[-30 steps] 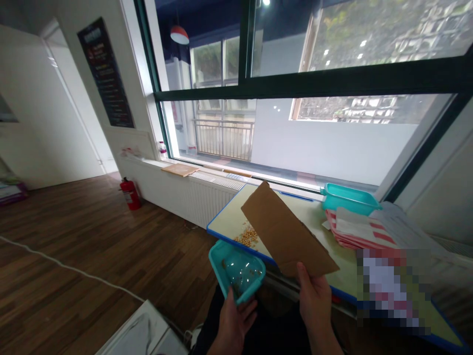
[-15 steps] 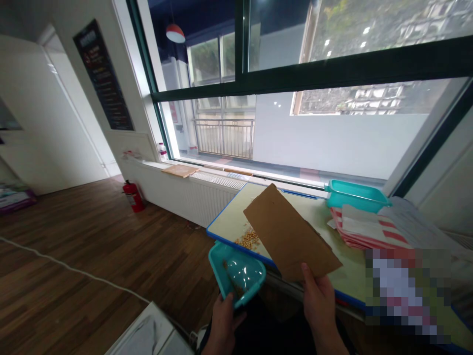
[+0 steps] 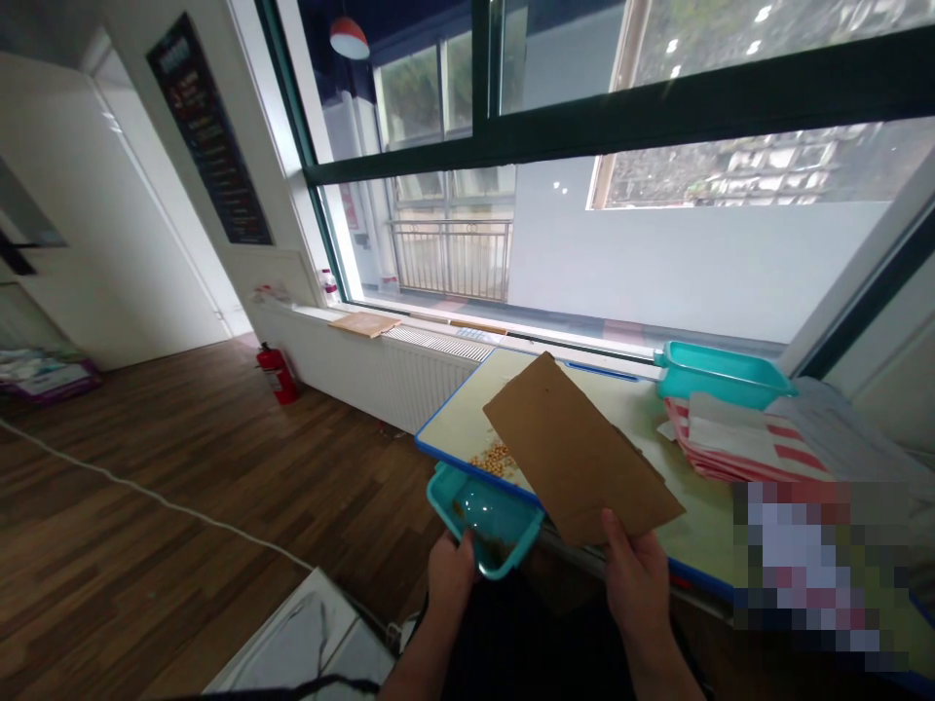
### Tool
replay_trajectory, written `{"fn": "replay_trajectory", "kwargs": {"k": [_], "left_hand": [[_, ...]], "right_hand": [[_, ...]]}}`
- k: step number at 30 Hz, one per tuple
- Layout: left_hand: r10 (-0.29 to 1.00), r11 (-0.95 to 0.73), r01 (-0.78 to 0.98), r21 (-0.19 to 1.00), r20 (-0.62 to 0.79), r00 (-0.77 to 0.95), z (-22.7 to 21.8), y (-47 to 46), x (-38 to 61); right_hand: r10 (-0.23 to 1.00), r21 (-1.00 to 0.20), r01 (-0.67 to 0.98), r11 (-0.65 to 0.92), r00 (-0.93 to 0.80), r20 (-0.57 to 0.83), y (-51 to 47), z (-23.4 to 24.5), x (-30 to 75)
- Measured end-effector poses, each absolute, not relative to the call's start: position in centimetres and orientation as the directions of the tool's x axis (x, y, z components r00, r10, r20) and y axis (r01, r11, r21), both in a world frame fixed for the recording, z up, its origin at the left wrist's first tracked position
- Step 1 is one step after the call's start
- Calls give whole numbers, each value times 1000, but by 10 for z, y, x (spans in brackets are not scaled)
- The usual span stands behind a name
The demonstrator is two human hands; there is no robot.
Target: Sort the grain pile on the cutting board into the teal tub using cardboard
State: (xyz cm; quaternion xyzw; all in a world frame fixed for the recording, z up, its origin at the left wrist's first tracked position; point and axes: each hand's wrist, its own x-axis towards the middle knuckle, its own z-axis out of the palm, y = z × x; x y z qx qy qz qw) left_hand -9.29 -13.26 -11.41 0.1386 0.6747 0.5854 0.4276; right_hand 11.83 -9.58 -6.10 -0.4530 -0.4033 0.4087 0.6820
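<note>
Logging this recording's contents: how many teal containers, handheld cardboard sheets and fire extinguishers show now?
Teal containers, held container and far container: 2
Handheld cardboard sheet: 1
Fire extinguisher: 1
Total: 4

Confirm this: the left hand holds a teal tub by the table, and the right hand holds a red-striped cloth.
Wrong about the right hand: the head view shows it holding brown cardboard. The left hand does hold a teal tub by the table.
</note>
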Motion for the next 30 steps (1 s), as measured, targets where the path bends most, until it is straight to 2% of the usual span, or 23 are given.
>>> {"fn": "replay_trajectory", "kwargs": {"k": [6, 11, 14, 17, 23, 30], "left_hand": [[734, 99, -252, 963, -242, -634, -109, -147, -98], [732, 7, -377, 926, -262, -629, -95, -163, -76], [730, -20, -446, 895, -292, -618, -90, -165, -67], [722, -21, -478, 878, -317, -614, -91, -164, -66], [726, -34, -520, 854, -336, -600, -91, -161, -66], [714, 26, -464, 885, -341, -611, -85, -161, -69]], "right_hand": [[949, -961, -140, 236, 247, 197, -92, -41, 127], [924, -947, 195, 254, 240, 297, -79, 1, 125], [934, -892, 366, 266, 130, 332, -76, 16, 116], [931, -826, 462, 324, -2, 364, -73, 21, 109], [914, -799, 459, 390, -88, 396, -57, 20, 104], [899, -843, 314, 437, -174, 401, -43, 29, 96]]}}
